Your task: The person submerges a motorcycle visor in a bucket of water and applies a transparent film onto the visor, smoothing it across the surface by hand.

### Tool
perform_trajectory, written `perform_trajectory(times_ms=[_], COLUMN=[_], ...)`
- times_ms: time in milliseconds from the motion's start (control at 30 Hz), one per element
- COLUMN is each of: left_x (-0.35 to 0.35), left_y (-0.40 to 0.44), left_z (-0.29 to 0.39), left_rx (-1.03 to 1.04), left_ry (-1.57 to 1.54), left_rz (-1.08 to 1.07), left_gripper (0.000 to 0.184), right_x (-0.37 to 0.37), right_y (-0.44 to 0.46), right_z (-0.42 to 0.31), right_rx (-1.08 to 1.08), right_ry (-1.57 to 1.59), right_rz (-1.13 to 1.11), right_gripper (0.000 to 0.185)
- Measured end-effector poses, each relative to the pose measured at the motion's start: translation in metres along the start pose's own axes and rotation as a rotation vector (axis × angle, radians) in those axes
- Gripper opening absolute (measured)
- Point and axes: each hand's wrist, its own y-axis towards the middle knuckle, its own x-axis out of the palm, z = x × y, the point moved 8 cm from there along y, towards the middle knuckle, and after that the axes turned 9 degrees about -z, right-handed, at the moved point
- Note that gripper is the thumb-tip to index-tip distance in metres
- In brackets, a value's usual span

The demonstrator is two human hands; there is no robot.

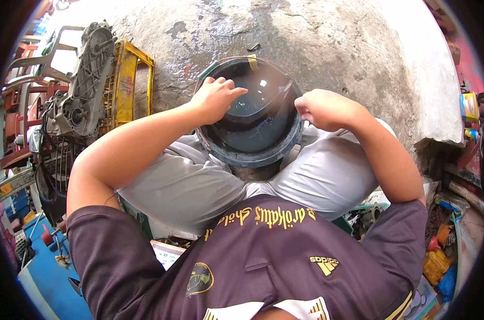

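Wet floor (215, 32) around the tub (242, 156); water's (247, 137) in.
Left hand (216, 101) loosely open above it; right hand (327, 110) curled rimside, grip unclear.

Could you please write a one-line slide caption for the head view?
From above, a person's left hand and right hand at opposite sides of a dark tub of water on a rough floor.

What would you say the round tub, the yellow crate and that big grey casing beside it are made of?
Tub: probably plastic or rubber, dark and scuffed, with a thick, moulded-looking rim.
Crate: likely hard plastic, worn and grimy, judging by its lattice side.
Casing: looks like dull cast metal, perhaps aluminium, given its ribs and bosses.
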Motion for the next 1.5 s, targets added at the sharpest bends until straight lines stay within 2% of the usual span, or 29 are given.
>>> perform_trajectory(times_ms=[67, 167, 300, 433, 500, 567, 633, 667, 700, 733, 767, 800, 833, 900, 967, 1000, 1033, 1100, 1200, 1233, 1300, 1367, 1433, 1500], left_x=[-0.001, -0.013, -0.018, -0.004, 0.008, 0.033, 0.050, 0.052, 0.046, 0.042, 0.039, 0.035, 0.032, 0.022, 0.014, 0.013, 0.011, 0.011, 0.003, 0.002, 0.007, 0.012, 0.012, 0.010], left_y=[-0.001, -0.007, -0.011, 0.004, 0.011, 0.011, 0.010, 0.012, 0.015, 0.017, 0.018, 0.019, 0.020, 0.020, 0.018, 0.017, 0.018, 0.017, 0.012, 0.011, 0.011, 0.012, 0.010, 0.010], left_z=[-0.005, 0.010, 0.024, 0.040, 0.048, 0.051, 0.046, 0.042, 0.042, 0.042, 0.041, 0.040, 0.037, 0.026, 0.012, 0.004, -0.001, -0.013, -0.011, -0.009, -0.004, -0.004, -0.003, -0.005], left_rx=[-0.003, 0.008, 0.059, 0.140, 0.158, 0.117, 0.161, 0.186, 0.189, 0.172, 0.153, 0.145, 0.138, 0.110, 0.058, 0.051, 0.044, 0.013, 0.021, 0.028, 0.061, 0.095, 0.120, 0.112], left_ry=[-0.034, -0.015, 0.003, -0.100, -0.219, -0.178, -0.151, -0.115, -0.113, -0.099, -0.087, -0.037, 0.011, 0.032, 0.113, 0.074, 0.065, 0.030, -0.017, -0.052, -0.053, -0.054, -0.016, -0.045], left_rz=[-0.007, 0.055, 0.025, -0.103, -0.153, -0.305, -0.290, -0.278, -0.269, -0.286, -0.309, -0.296, -0.286, -0.219, -0.202, -0.183, -0.178, -0.205, -0.194, -0.196, -0.189, -0.182, -0.183, -0.209], left_gripper=[0.064, 0.056, 0.057, 0.046, 0.040, 0.042, 0.042, 0.042, 0.042, 0.041, 0.040, 0.038, 0.037, 0.037, 0.036, 0.036, 0.036, 0.037, 0.038, 0.038, 0.039, 0.039, 0.040, 0.040], right_x=[-0.006, -0.006, -0.004, -0.009, -0.025, -0.021, 0.007, 0.031, 0.064, 0.094, 0.128, 0.151, 0.162, 0.172, 0.191, 0.162, 0.161, 0.174, 0.200, 0.200, 0.192, 0.205, 0.206, 0.181], right_y=[0.002, -0.004, -0.008, -0.027, -0.043, -0.046, -0.029, -0.010, 0.020, 0.049, 0.081, 0.105, 0.119, 0.132, 0.152, 0.139, 0.151, 0.177, 0.206, 0.203, 0.187, 0.194, 0.189, 0.169], right_z=[0.003, 0.006, -0.002, -0.007, -0.010, -0.015, -0.002, -0.001, 0.004, 0.003, 0.008, 0.010, 0.008, 0.009, 0.017, -0.008, -0.013, -0.019, -0.006, -0.012, -0.011, 0.008, -0.025, -0.020], right_rx=[0.002, 0.011, -0.005, 0.025, -0.032, 0.043, -0.063, -0.003, -0.014, 0.006, 0.001, 0.073, 0.200, 0.305, 0.355, 0.379, 0.388, 0.381, 0.245, 0.243, 0.332, 0.393, -0.009, -0.111], right_ry=[0.025, 0.018, 0.006, 0.112, 0.289, 0.356, 1.249, 1.324, 1.587, 1.786, 1.830, 1.860, 1.790, 1.625, 1.275, 0.826, 0.518, 0.179, 0.142, 0.146, 0.822, 0.937, 1.831, 1.817], right_rz=[0.026, 0.064, 0.070, 0.097, 0.302, 0.317, 0.626, 0.702, 0.791, 0.783, 0.630, 0.590, 0.542, 0.478, 0.220, 0.104, 0.017, -0.204, -0.288, -0.289, -0.118, -0.158, -0.441, -0.372], right_gripper=[0.012, 0.012, 0.014, 0.015, 0.016, 0.018, 0.017, 0.017, 0.012, 0.010, 0.016, 0.015, 0.016, 0.024, 0.035, 0.039, 0.037, 0.037, 0.043, 0.043, 0.053, 0.047, 0.025, 0.015])
